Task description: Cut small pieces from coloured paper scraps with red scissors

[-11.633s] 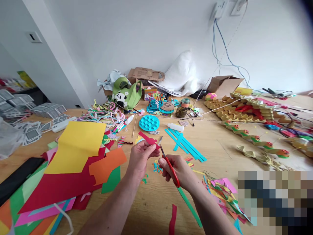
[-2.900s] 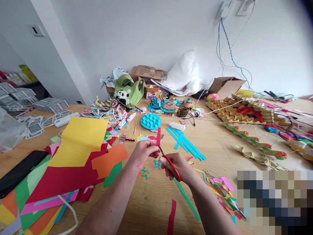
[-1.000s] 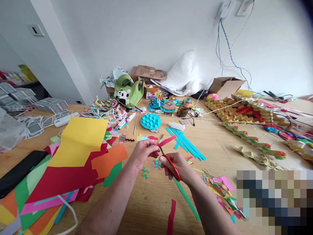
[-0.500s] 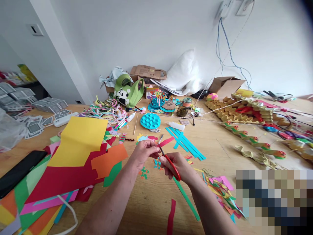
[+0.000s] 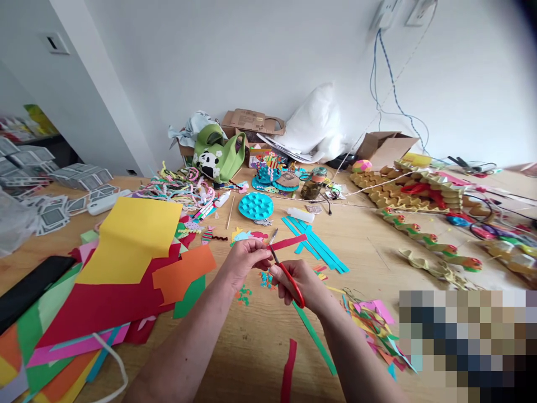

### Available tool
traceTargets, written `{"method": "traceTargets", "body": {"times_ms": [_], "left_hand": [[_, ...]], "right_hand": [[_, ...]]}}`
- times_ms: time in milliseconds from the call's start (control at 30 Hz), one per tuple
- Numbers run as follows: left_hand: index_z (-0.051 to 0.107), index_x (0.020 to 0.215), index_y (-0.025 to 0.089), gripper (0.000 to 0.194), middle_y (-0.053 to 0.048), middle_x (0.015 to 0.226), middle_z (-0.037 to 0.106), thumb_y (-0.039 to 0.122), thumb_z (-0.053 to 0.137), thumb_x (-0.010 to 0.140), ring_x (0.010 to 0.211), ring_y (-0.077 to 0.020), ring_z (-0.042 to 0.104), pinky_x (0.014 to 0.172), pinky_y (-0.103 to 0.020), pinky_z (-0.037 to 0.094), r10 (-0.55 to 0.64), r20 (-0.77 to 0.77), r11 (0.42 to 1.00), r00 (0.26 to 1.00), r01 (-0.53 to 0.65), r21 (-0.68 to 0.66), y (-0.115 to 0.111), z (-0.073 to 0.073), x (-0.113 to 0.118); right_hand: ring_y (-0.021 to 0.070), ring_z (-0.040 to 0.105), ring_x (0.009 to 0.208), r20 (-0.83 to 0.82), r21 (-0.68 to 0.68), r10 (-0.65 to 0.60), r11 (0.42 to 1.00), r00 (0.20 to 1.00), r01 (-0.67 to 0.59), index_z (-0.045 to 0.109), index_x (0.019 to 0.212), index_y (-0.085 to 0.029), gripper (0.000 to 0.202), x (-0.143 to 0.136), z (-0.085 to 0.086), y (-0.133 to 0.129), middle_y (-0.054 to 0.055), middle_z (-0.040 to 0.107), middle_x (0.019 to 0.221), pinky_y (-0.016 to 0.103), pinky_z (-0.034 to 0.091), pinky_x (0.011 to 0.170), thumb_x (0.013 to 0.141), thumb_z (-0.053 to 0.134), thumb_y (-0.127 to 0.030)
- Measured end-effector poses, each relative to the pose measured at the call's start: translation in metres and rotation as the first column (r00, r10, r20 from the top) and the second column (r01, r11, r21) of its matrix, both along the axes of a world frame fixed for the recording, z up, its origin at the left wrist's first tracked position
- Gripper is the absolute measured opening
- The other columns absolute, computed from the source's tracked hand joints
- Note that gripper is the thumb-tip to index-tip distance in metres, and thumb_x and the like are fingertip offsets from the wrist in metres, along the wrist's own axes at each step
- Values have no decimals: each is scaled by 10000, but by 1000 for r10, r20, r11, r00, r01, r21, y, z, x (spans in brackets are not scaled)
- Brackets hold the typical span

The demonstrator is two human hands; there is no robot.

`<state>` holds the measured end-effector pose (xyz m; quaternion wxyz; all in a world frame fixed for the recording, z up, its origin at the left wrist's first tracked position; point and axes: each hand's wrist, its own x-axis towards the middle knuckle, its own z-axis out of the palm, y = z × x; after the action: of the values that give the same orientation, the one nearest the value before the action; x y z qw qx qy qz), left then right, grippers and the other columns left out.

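A red paper strip (image 5: 289,242) is pinched at its left end by my left hand (image 5: 250,261). My right hand (image 5: 296,282) grips red-handled scissors (image 5: 292,284), their blades pointing up and away beside the left fingertips and across the strip. Beneath the hands lie small green and orange paper bits (image 5: 244,294) and blue and orange bits (image 5: 267,279). A green paper strip (image 5: 314,338) runs below my right wrist, and another red strip (image 5: 288,369) lies nearer to me. Just beyond the hands are blue paper strips (image 5: 321,246) and fish-shaped paper cutouts (image 5: 247,235).
Coloured paper sheets (image 5: 130,240) pile up at left beside a black phone (image 5: 33,288). A blue bumpy disc (image 5: 255,206), a white bottle (image 5: 301,215) and a jar (image 5: 314,183) stand farther back. Paper scraps (image 5: 377,324) and egg-carton pieces (image 5: 432,238) are at right.
The red strip between my hands has swung to a flatter angle, its free end reaching farther right. The view has shifted slightly. Both hands keep their grips.
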<state>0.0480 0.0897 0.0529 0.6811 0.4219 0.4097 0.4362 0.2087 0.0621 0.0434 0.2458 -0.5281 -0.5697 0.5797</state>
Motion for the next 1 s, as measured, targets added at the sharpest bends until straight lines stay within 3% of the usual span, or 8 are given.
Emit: {"method": "traceTargets", "body": {"times_ms": [300,1000], "left_hand": [[636,680,123,166,-20,627,626,269,710,653,574,-122,591,605,-264,492,-49,16,998,999,48,32,0,-3,-1],[651,708,114,187,-30,668,649,272,727,642,562,-113,586,582,-254,472,-4,13,1000,1000,4,7,0,-3,0]], "right_hand": [[86,519,367,-21,20,5,1000,1000,-4,552,656,-150,521,0,2,0,-12,568,475,168,334,345,727,620,-661],[87,516,344,-49,9,-16,1000,999,16,562,632,-143,532,-1,5,-1,-7,565,447,159,311,314,714,631,-664]]}}
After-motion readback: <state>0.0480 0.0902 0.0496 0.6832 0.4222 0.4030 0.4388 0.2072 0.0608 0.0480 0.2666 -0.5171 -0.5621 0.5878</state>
